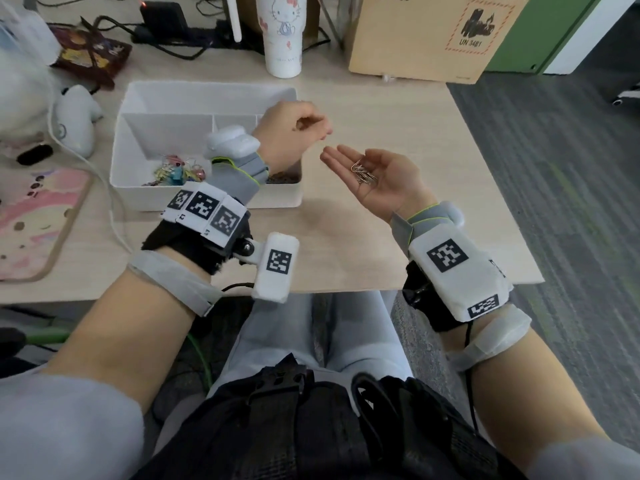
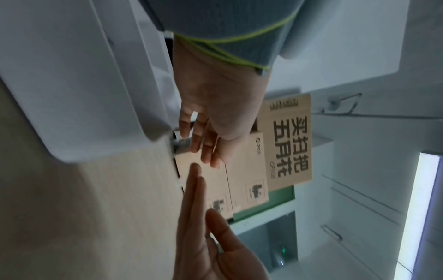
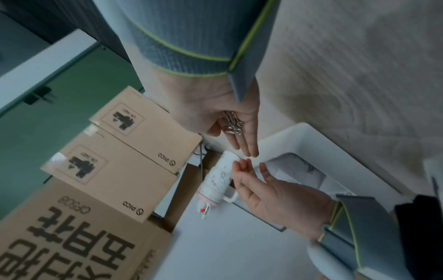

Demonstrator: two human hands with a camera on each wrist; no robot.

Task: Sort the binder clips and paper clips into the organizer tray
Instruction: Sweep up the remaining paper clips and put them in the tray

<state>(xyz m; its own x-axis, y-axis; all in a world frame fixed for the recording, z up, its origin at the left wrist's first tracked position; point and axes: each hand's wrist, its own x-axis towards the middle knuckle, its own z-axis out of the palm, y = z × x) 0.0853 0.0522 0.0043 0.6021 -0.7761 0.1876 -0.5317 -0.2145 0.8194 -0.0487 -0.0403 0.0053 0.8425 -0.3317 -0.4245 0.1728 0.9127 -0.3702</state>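
Note:
A white organizer tray point(image 1: 156, 199) point(image 3: 304, 128) point(image 2: 72, 94) sits on the wooden table. Colourful binder clips point(image 1: 175, 171) lie in its front left compartment. A dark heap of paper clips point(image 1: 285, 177) shows in the front right one, partly hidden by my left wrist. My right hand point(image 1: 349, 157) point(image 3: 235, 140) hovers palm up just right of the tray, fingers straight, with several silver paper clips point(image 1: 363, 173) point(image 3: 232, 123) lying on the palm. My left hand point(image 1: 318, 129) point(image 2: 203, 151) point(image 3: 251, 166) hangs over the tray's right edge, fingers loosely curled, nothing visible in them, fingertips close to the right hand's.
Behind the tray stand a white cartoon tumbler point(image 1: 282, 32) and a cardboard box point(image 1: 433, 36). A white controller point(image 1: 76, 119), cables and a pink pad point(image 1: 34, 220) lie to the left. The table's right edge point(image 1: 498, 174) drops to grey carpet.

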